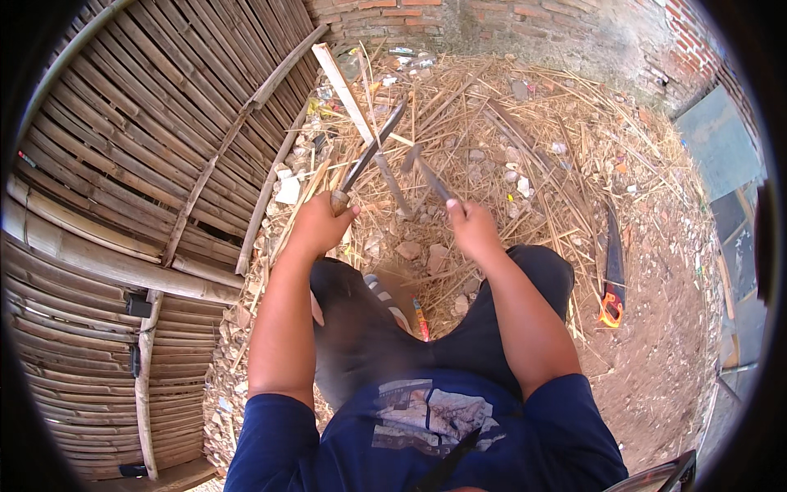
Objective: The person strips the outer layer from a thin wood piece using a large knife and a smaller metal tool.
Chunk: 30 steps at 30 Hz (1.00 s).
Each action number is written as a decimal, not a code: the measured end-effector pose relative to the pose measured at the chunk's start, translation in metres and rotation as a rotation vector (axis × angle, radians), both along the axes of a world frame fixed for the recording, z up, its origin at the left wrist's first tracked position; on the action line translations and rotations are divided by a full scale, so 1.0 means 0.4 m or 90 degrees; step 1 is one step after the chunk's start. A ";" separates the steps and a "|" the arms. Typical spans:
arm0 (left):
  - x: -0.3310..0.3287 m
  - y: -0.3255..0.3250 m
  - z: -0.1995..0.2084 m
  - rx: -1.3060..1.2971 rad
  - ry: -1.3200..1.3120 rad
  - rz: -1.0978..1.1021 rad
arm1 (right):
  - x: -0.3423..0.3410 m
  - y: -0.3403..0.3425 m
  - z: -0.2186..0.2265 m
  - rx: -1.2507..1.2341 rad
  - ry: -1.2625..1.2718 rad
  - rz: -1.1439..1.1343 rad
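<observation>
My left hand (321, 220) is closed around the wooden handle of a machete (366, 161), whose dark blade slants away up and to the right. A pale split strip of bamboo or wood (343, 92) stands tilted at the blade, meeting it near mid-length. Whether the edge has cut into it I cannot tell. Below the blade, a thin brownish stick (392, 182) runs down to the ground. In my right hand (473, 230) is a hammer (432, 177), gripped by its handle, its head close to the blade but apart from it.
A handsaw (612, 266) with an orange handle lies on the ground to the right. Straw, splinters and stones (492, 164) litter the ground. A bamboo slat wall (147, 148) rises at the left, a brick wall (525, 33) at the back. Blue-grey panels (725, 143) stand far right.
</observation>
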State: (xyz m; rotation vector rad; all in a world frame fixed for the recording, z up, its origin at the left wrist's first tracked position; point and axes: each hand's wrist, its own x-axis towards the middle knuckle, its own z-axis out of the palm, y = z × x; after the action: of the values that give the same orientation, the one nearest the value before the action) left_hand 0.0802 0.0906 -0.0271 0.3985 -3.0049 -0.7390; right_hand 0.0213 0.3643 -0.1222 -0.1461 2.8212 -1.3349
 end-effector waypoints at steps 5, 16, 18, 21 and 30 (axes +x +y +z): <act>-0.027 0.000 -0.012 -0.017 0.008 -0.002 | 0.011 0.006 0.216 -0.218 0.178 -0.046; -0.103 0.050 -0.009 -0.036 -0.005 -0.021 | -0.062 -0.045 0.126 -0.015 0.090 0.026; -0.104 0.057 -0.016 -0.016 -0.007 -0.010 | -0.056 -0.039 0.137 -0.065 0.106 0.015; -0.113 0.070 -0.014 -0.024 -0.002 -0.014 | -0.039 -0.014 0.147 -0.169 0.208 -0.009; -0.132 0.059 -0.043 -0.072 -0.046 -0.053 | -0.062 0.007 0.169 0.074 0.072 0.017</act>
State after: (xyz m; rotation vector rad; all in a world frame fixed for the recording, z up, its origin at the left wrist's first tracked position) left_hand 0.0275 0.1141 -0.0443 0.3034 -3.1287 -0.5687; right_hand -0.0035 0.3671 -0.0544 -0.2646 2.9691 -1.1915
